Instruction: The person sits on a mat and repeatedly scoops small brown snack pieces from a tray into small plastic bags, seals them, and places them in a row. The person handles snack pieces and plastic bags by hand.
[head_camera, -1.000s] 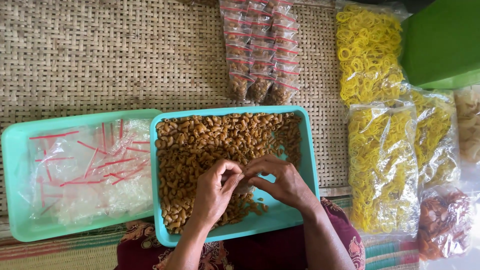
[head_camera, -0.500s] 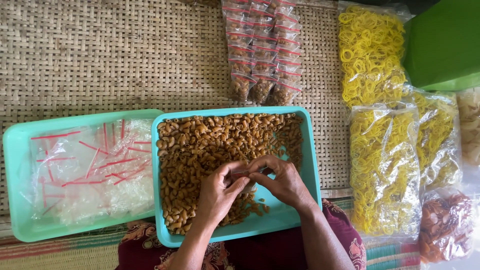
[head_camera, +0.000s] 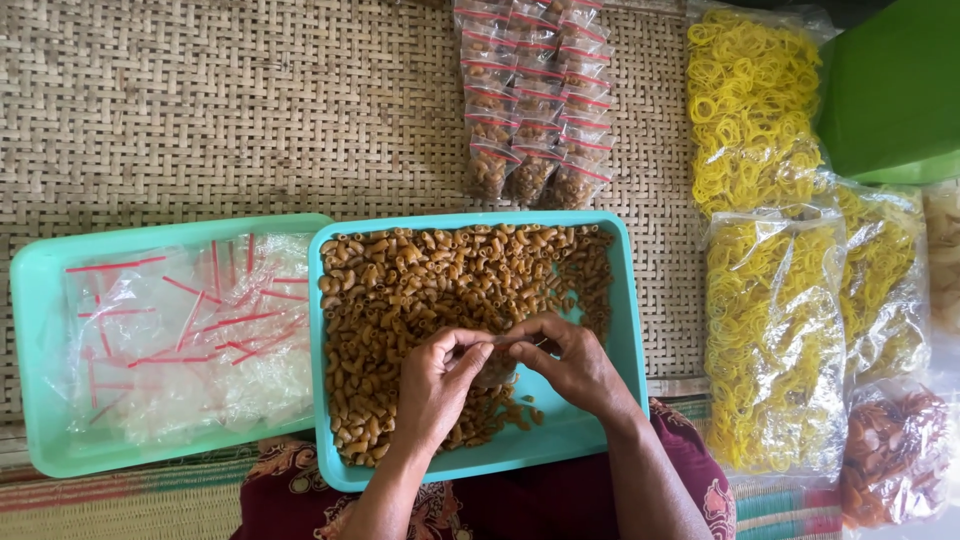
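small bag (head_camera: 497, 365) pinched between left hand (head_camera: 435, 385) and right hand (head_camera: 572, 362) over snack tray (head_camera: 630, 330).

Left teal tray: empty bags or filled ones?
Empty. The left teal tray holds flat clear bags with red strips, nothing brown inside.

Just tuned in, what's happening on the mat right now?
A person's left hand and right hand meet over a teal tray of brown macaroni-shaped snacks, pinching a small clear bag between the fingertips. A second teal tray at the left holds empty red-striped bags. Filled small packets lie beyond, yellow ring snacks in bags at the right.
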